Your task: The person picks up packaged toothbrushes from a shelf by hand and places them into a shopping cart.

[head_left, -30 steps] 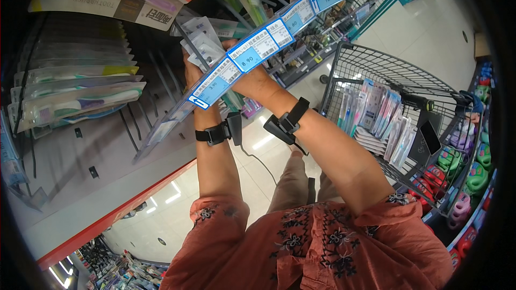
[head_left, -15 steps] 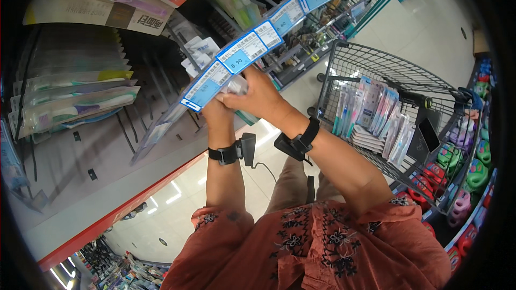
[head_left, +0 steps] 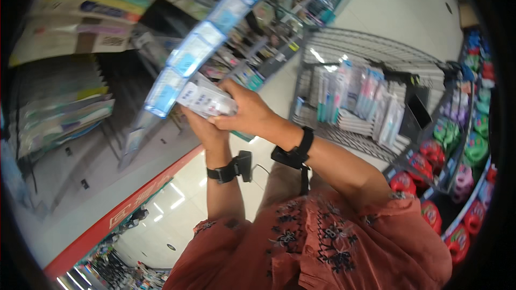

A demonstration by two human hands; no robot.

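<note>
price labels (head_left: pixel 191 53): blue-and-white row along clear strip (head_left: pixel 133 139), print too blurred to read | held packs (head_left: pixel 204 99): small dark print on white, illegible | red shelf edge (head_left: pixel 131 205): large pale characters | toothbrush card (head_left: pixel 59 42): dark characters beside brown block, blurred

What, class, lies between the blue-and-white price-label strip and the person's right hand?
In the head view, a bundle of clear-and-white packages lies between the strip and the right hand, which grips it; whether bundle and strip touch is unclear.
</note>
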